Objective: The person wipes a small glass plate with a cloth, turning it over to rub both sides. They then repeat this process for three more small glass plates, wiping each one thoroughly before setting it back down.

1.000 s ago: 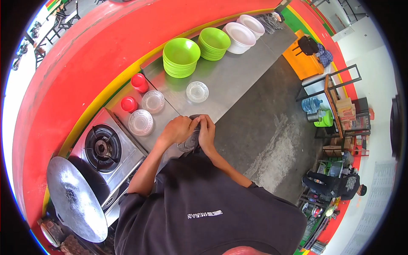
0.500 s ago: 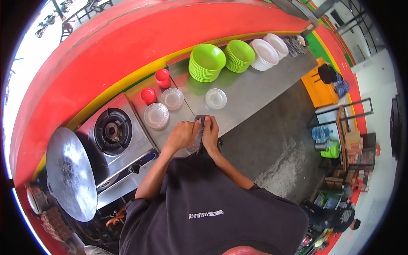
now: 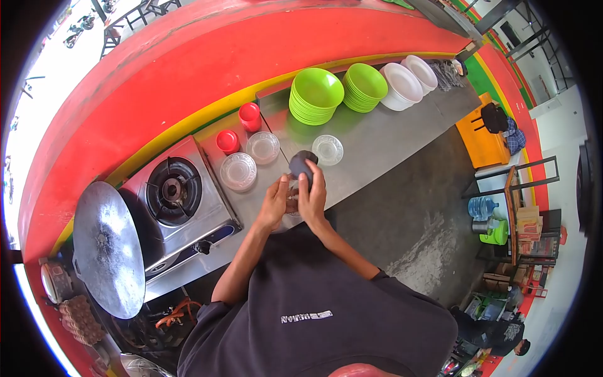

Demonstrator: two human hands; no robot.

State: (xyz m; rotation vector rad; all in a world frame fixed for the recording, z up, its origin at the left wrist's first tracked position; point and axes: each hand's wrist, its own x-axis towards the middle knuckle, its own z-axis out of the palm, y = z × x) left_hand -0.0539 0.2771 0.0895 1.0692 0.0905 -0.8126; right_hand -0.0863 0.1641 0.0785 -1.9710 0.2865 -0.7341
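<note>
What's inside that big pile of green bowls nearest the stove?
The top bowl looks empty, just shiny green. The bowls beneath it show only their edges, so their insides are hidden.

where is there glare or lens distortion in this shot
Head view: white glare on the wok; softer sheen on the steel counter; outdoors at upper left blown out to white; red wall bowed by the wide lens, with black corners around the round image.
</note>
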